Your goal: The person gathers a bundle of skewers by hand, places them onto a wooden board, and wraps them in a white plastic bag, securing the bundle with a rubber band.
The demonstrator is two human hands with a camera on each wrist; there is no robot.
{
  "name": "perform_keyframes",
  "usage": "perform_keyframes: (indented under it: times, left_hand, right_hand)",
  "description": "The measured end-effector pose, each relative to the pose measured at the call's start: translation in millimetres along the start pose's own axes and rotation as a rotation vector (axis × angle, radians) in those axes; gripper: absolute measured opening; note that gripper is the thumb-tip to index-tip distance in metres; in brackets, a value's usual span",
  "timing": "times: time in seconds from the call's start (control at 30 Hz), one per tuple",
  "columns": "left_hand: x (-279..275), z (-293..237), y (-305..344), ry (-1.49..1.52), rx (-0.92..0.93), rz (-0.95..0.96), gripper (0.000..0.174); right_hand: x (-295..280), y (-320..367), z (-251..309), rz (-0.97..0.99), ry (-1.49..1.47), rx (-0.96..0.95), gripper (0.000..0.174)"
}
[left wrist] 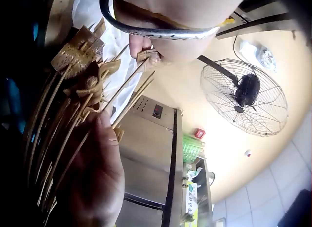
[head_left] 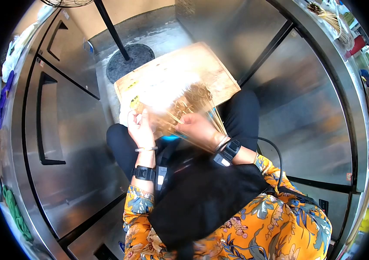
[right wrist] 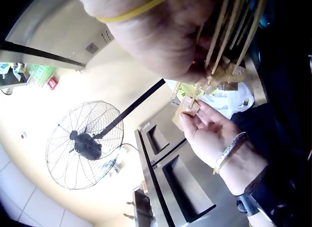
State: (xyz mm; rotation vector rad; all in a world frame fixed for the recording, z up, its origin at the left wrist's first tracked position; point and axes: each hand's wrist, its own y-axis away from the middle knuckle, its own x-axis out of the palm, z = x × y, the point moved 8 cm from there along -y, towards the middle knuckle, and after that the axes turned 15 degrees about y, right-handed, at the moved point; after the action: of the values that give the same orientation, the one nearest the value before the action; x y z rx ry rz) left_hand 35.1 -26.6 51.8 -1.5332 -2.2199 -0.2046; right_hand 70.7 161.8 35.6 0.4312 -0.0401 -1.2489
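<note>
Black cloth [head_left: 206,190] up closest. Your L hand [head_left: 140,130] pinches a brown piece [right wrist: 185,112] by the board's [head_left: 214,60] near edge, prob to steady it; your R hand [head_left: 199,130] grips a stick [left wrist: 126,83], prob for aim. Count: 1 cloth, 1 board, 2 hands, 1 piece, 1 stick between them; loaded skewers [left wrist: 73,61] too jumbled tbh.

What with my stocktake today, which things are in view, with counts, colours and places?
skewers: several, tan, over the board
food pieces: several, brown, on the skewers
board: one, pale wood, across the legs
plastic bag: one, white, on the board
fan: one, black, behind the board
steel cabinets: at least two, silver, both sides
basket: one, green, background
counter items: many, mixed colours, both sides, mostly indistinct
wrist straps: two, black, one per wrist
sleeves: two, orange floral, forearms
legs: two, dark-clothed, under the board
left grip: one, bare, pinching a food piece
right grip: one, bare, holding skewers
</note>
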Motion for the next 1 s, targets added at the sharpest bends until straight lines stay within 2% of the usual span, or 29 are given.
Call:
perform_keyframes:
  times: [0.1,0.13,0.23,0.33,0.43,0.53,0.63,0.67,0.77,0.8,0.9,0.97,1.0]
  left_hand:
    - [-7,17,-1,0.174,-0.162,-0.087,0.021]
    - [-5,15,-6,0.177,-0.125,-0.082,0.032]
    - [-1,17,0,0.207,-0.222,-0.058,0.026]
    - [-4,35,5,0.285,-0.453,-0.159,0.020]
    - [-8,42,12,0.378,-0.573,-0.229,0.017]
    - [-10,51,17,0.416,-0.641,-0.194,0.026]
    - [-4,55,27,0.477,-0.671,-0.099,0.016]
    - [-4,52,28,0.462,-0.678,-0.120,0.017]
    - [-2,42,23,0.371,-0.587,-0.154,0.019]
    - [1,34,19,0.328,-0.521,-0.159,0.031]
    - [-9,40,8,0.258,-0.453,-0.133,0.026]
    - [-2,30,8,0.248,-0.414,-0.041,0.022]
    - [-3,28,6,0.192,-0.389,-0.065,0.021]
  right_hand:
    - [1,-3,-6,0.001,-0.024,-0.005,0.016]
    - [1,-4,-7,0.004,-0.025,-0.001,0.015]
    - [0,-4,-8,0.002,-0.014,0.012,0.014]
    - [-2,-2,-5,-0.012,0.022,0.016,0.015]
    - [-3,-3,-6,-0.022,0.063,-0.001,0.015]
    - [-4,-4,-5,-0.034,0.106,-0.014,0.014]
    - [-4,-2,-2,-0.038,0.101,-0.019,0.015]
    - [-3,-2,-2,-0.039,0.096,-0.017,0.015]
    - [-4,-3,-3,-0.028,0.065,-0.030,0.015]
    - [-2,-3,-2,-0.019,0.049,-0.040,0.015]
    - [-4,5,1,-0.046,-0.005,0.081,0.015]
    - [0,2,-6,-0.018,-0.081,0.011,0.014]
    - [2,6,1,-0.026,-0.196,-0.012,0.012]
